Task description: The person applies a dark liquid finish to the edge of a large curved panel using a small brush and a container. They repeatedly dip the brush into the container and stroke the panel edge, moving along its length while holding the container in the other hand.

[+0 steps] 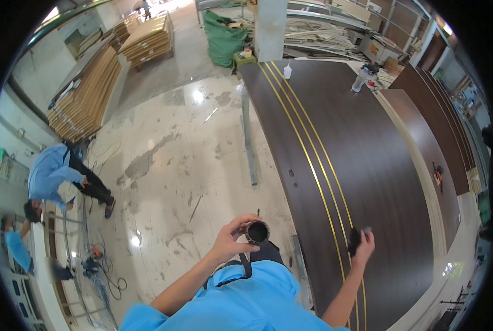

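My left hand is wrapped round a small round pot in front of my body, its mouth toward me and its inside dark. My right hand is closed on a black pad or cloth; which of the two I cannot tell. It is at the gold strips that run lengthwise along a large dark brown door panel. Whether the black piece touches the surface is unclear. The panel lies flat to my right, with a small dark hole or fitting near its left edge.
A small white bottle and a clear plastic bottle stand at the panel's far end. Red-handled pliers lie on a neighbouring brown panel. Stacked boards and a bending co-worker are at left, with cables on the floor.
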A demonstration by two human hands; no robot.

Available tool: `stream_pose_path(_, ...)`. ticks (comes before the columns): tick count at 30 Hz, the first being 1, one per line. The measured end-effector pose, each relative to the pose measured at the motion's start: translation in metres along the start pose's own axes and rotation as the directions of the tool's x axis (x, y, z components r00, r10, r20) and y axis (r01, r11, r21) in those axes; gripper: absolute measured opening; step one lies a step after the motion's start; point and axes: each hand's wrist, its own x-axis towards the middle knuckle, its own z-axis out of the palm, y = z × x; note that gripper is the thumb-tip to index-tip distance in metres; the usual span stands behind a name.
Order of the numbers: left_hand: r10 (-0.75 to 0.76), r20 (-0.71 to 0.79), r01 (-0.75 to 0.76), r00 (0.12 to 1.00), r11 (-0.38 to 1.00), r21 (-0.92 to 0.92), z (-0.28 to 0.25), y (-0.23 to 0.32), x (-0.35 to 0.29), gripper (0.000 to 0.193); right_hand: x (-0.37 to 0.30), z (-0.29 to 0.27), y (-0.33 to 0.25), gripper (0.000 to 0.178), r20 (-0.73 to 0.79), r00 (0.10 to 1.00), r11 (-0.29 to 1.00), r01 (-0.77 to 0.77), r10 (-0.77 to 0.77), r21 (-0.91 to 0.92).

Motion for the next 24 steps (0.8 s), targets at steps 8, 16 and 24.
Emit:
stream_pose_path(8,0.169,-0.218,-0.166,0.961,0.986,0.03,-0.122,0.024,0.108,0.077,0.11,0.338,-0.101,0.034,0.236,0.968,0.991,0.104,-0.083,-0.08)
stream_pose_path(16,0.119,-0.414,-0.129,0.903,0.992,0.004,-0.239,0.072,0.266,0.079,0.325,0.627,-0.146,0.081,0.239,0.965,0.868,0.206,-0.105,-0.452)
stream_pose_path(24,0.108,-0.557,-0.111,0.823,0.993,0.029,-0.317,0.133,0.414,0.082,0.456,0.766,-0.148,0.084,0.17,0.985,0.726,0.112,0.006,-0.678)
